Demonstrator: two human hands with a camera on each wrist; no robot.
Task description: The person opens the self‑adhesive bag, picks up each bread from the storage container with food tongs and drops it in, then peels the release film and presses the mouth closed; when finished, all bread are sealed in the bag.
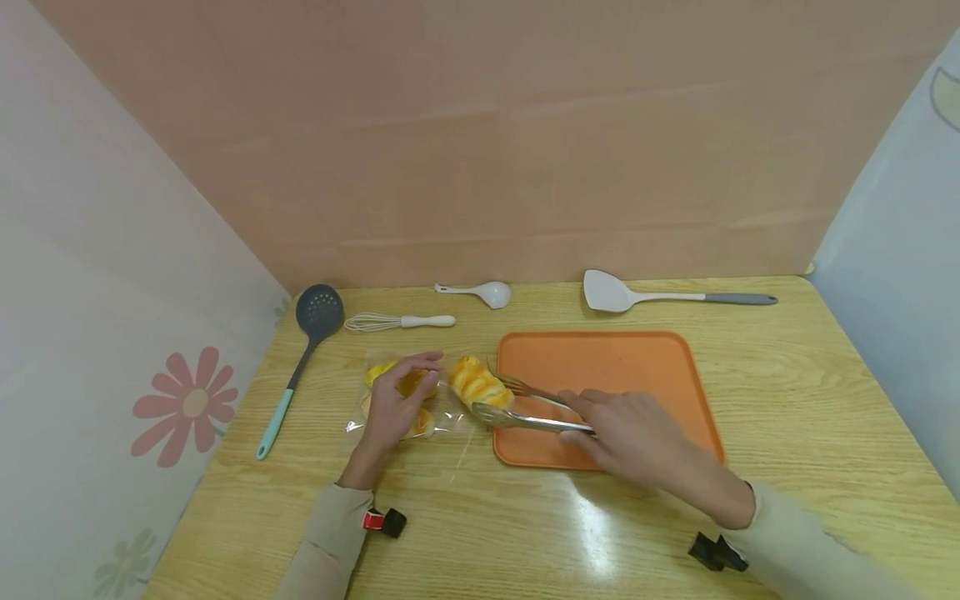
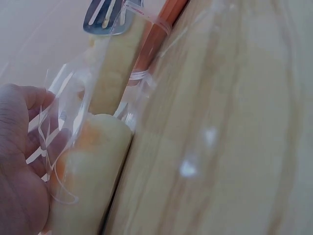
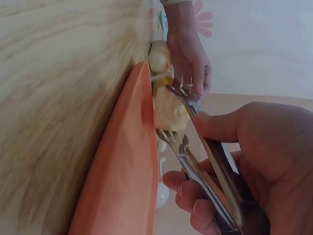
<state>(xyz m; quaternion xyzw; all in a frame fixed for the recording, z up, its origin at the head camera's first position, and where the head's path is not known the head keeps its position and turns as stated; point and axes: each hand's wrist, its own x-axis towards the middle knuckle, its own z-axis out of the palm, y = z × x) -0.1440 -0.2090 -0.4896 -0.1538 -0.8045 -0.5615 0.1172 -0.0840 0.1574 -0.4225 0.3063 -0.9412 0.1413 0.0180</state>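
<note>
The yellow-striped bun (image 1: 478, 383) sits between the tips of my tongs (image 1: 536, 422), at the left edge of the orange tray (image 1: 600, 358).
My right hand (image 1: 637, 437) is closed around the tongs, thumb on one arm and fingers on the other, probably so that I can squeeze the bun from both sides; I can't tell whether it is lifted. My left hand (image 1: 397, 404) is half-curled, lightly pinching the film of the clear bag (image 1: 454, 422), perhaps to steady it over the other breads (image 1: 422, 423). Farther out, the skimmer (image 1: 318, 312), whisk (image 1: 401, 322), white spoon (image 1: 493, 294) and spatula (image 1: 607, 292) lie around the edges, which seems to leave my arms room.
</note>
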